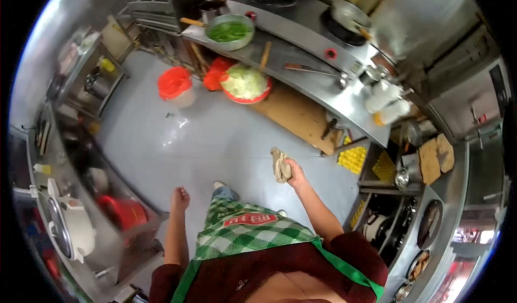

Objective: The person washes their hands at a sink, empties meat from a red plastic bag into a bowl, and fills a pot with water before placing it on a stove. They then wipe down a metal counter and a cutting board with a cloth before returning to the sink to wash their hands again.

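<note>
My right hand (295,174) is closed around a crumpled beige cloth (280,164), held out over the grey floor to the right of the green checked apron (245,225). My left hand (180,198) hangs at the left of the apron with its fingers curled in, and nothing shows in it. Ahead, a red basin (249,99) of chopped pale green vegetable stands low beside the steel counter. On that counter a metal bowl (230,44) holds cut green vegetables.
A bucket with a red bag (175,85) stands on the floor ahead. The steel counter (307,71) runs along the front right with a ladle and bottles. At left is a steel bench with a red container (123,212) and a white cooker (72,227). Shelves stand at right.
</note>
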Tool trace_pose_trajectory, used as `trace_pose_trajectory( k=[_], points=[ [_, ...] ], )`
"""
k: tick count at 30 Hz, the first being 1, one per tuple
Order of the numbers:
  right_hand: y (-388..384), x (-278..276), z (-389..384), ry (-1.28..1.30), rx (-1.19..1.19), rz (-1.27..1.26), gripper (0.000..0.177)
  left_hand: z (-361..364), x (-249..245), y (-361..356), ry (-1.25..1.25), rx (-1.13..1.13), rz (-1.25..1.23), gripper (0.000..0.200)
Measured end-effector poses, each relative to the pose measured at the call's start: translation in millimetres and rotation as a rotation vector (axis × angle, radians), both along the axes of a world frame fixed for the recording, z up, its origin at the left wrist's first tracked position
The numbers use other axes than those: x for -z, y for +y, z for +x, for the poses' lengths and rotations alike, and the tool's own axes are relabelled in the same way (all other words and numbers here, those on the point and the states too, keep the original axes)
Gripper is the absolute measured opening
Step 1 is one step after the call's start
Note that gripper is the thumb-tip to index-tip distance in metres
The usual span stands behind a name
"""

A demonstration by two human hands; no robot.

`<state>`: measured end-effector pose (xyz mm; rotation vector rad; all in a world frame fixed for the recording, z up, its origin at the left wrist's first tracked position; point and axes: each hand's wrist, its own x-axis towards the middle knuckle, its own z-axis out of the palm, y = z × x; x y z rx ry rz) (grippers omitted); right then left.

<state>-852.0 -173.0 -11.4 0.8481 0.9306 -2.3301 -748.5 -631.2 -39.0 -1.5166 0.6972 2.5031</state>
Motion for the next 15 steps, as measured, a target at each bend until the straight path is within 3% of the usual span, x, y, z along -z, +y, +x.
trace_pose_trajectory(
  k=[5, 8, 9, 12, 14, 15],
  points=[
    [-143.9, -6.0, -79.7, -0.029, -0.12, -0.01, 0.025, -45.8, -26.7, -88.1, 0.07, -0.035, -0.104, 0.01],
    [-196.0, -43.3, -113.6, 0.032, -0.237, -0.074, 0.025, -111.8, -40.6, -119.3, 0.076, 0.193, -0.267, 0.011],
    [-202.4, -35.1, -126.4, 0.008, -0.298, -0.182, 0.025, -142.4, -30.1, -120.7, 0.096, 0.222, -0.326, 0.013],
    [-223.4, -79.5, -166.2, 0.059, -0.277, -0.124, 0.026, -238.3, -51.4, -96.5, 0.217, 0.509, -0.358, 0.017],
    [-228.9, -75.1, -199.0, 0.102, -0.217, -0.019, 0.026, -313.2, -78.5, -62.9, 0.284, 0.642, -0.377, 0.018],
    [-232.9, -71.1, -216.3, 0.117, -0.187, 0.032, 0.026, -343.5, -65.2, -57.8, 0.336, 0.715, -0.428, 0.02]
  ],
)
